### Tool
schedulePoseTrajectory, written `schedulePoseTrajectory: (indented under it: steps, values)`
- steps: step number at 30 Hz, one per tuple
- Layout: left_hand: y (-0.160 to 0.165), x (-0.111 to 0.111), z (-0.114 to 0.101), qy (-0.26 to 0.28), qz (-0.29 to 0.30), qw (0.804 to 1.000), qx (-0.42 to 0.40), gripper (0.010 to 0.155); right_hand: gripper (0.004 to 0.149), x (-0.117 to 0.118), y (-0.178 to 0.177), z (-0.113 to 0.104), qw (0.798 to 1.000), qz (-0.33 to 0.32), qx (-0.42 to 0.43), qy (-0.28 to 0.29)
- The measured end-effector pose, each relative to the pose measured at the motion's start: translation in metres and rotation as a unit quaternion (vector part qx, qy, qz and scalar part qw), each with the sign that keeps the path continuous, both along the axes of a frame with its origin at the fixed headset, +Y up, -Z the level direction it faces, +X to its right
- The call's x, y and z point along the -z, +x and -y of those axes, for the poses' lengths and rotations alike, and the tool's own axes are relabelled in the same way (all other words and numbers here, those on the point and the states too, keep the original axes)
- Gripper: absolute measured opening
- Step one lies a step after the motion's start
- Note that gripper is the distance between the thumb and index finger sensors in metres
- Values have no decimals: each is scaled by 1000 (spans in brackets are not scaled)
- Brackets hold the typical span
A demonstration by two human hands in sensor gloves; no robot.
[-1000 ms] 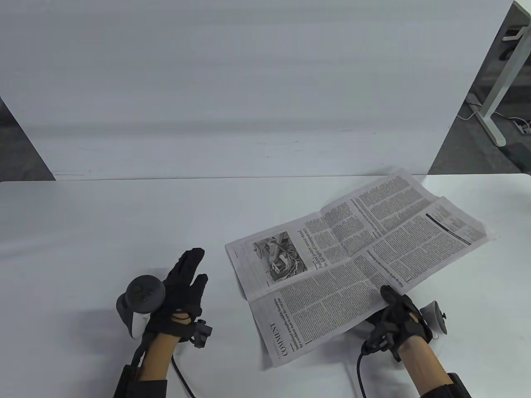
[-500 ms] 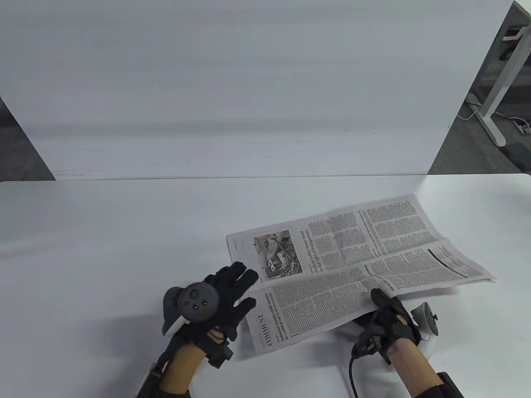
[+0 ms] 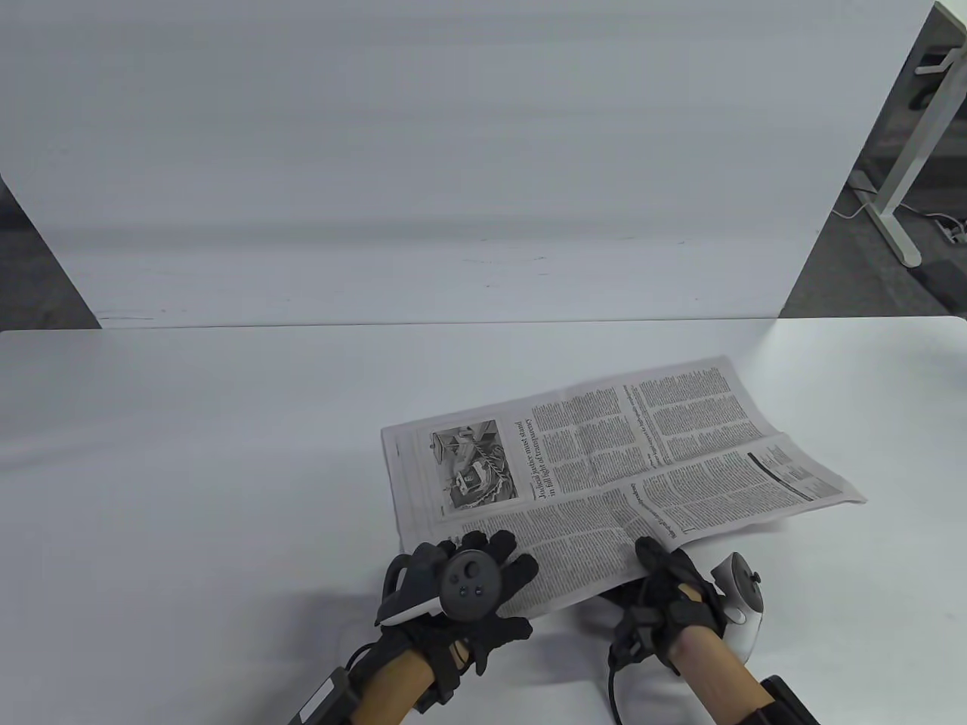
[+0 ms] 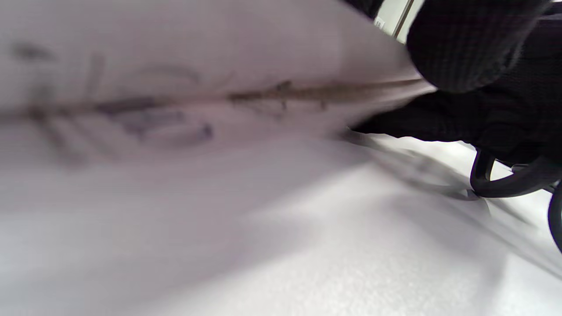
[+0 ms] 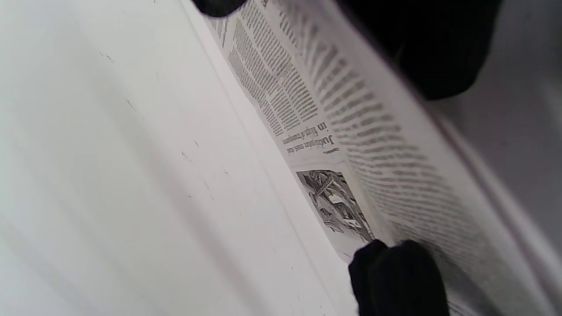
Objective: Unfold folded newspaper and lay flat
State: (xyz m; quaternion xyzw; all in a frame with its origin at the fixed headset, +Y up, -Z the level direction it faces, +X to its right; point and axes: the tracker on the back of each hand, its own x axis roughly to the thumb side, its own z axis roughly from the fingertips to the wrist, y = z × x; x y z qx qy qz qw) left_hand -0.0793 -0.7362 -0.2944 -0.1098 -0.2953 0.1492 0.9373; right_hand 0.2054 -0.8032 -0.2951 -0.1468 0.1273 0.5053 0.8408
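Nearly there: the newspaper (image 3: 604, 461) lies opened out, its near edge lifted.
Left hand (image 3: 468, 596) and right hand (image 3: 668, 596) both pinch that edge; flattening remains, I judge.

The newspaper (image 3: 604, 468) lies opened out on the surface (image 3: 189, 453) in front of me, printed side up, with a photo near its left end. A crease runs along its length, and its near edge is raised off the surface.
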Motion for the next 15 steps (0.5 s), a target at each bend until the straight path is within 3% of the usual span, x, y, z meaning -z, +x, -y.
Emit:
schedulePoseTrajectory:
  steps: [6, 11, 15]
  values:
    - [-3, 0, 0, 9, -10, 1000, -21, 62, 71, 0, -2, 1, 1000, -8, 10, -1]
    - [5, -2, -3, 57, -3, 998, -21, 39, 73, 0, -3, -2, 999, -16, 27, 0]
    - [0, 2, -3, 14, -52, 997, -57, 39, 90, 3, -4, -6, 996, -57, 59, 19]
